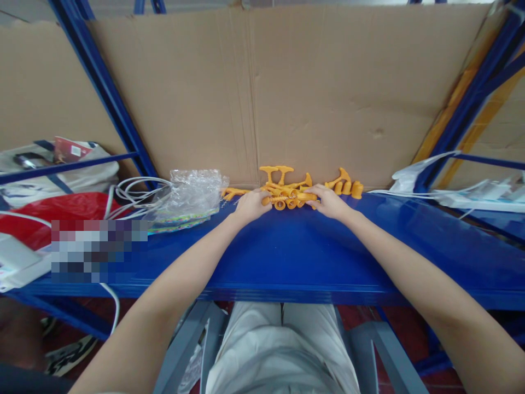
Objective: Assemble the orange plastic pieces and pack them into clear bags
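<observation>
"What are your fingers doing?"

"On your left hand (250, 203) they curl in against the left end of the orange pile (292, 197). On your right hand (331, 201) they bend over its right end. Both touch orange pieces, but I can't tell whether either is clamped on one or just resting."

"So how should you handle them?"

"Use your fingertips on the smooth orange parts, and steady the neighbours with the other hand. The pieces lie across each other, so a hasty pull could snag one."

"Anything sharp nearby?"

"Thin metal spirals (222, 203) lie just beyond your left hand. I'd keep your knuckles off their tips."

"And farther out?"

"T-shaped orange handles (283, 170) stick up behind the pile, near the cardboard (328, 98). Short orange pieces (356, 190) are beside your right hand, so keep that elbow movement small. A clear plastic bag (194, 189) is to your left. The blue tabletop (303, 257) spreads out between your forearms, and you could brace your wrists there."
</observation>
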Action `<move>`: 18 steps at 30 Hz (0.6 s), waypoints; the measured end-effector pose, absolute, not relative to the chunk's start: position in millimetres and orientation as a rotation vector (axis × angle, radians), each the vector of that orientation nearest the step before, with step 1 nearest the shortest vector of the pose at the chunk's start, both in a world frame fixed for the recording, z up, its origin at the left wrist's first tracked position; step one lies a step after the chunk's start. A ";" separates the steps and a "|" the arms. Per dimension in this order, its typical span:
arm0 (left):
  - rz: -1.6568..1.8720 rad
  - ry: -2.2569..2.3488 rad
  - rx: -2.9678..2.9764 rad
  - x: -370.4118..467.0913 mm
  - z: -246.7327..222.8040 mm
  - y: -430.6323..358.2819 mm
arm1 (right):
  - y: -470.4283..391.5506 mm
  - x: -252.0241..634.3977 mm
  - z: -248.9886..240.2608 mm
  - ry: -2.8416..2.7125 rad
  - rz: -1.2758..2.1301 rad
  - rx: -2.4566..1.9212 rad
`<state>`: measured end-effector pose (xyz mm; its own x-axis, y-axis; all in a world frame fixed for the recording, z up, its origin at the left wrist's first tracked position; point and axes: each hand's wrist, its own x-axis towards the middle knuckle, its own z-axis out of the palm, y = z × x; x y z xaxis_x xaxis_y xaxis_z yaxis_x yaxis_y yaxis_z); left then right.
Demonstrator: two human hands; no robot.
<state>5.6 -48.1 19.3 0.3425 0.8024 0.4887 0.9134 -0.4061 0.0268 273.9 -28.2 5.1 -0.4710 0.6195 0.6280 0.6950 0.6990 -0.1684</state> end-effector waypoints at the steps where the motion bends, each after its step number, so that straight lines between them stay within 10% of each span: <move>1: -0.642 -1.534 -2.363 6.6 19.1 -48.7 | -29.0 272.3 4.7 -2.236 -0.147 -0.980; 18: -0.700 -1.480 -2.403 10.3 17.7 -49.5 | -39.9 256.2 8.3 -2.246 -0.038 -0.921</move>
<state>10.3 -49.5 17.7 0.3748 0.7741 0.5103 0.8856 -0.4618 0.0500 256.2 -39.9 8.3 -0.5035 0.6060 0.6158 0.6265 0.7469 -0.2227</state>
